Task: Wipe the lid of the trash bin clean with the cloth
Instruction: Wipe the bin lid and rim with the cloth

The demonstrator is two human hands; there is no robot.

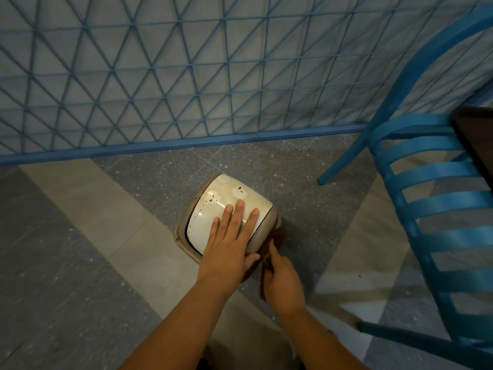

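Both forearms reach up from six o'clock. Our left hand (pixel 229 236) lies flat, fingers straight, on the white lid (pixel 226 206) of the trash bin (pixel 262 231), at frame centre on the floor (pixel 80 236). Our right hand (pixel 282 279), at five o'clock, pinches the brown cloth (pixel 277 237) against the bin's right side. Brown spots mark the lid. Blue chair (pixel 437 198) at three o'clock.

A dim room corner with blue furniture

A blue lattice screen (pixel 165 76) stands behind the grey speckled floor (pixel 66 249); a blue slatted chair (pixel 437 198) is at right, beside a dark table edge (pixel 477 140).
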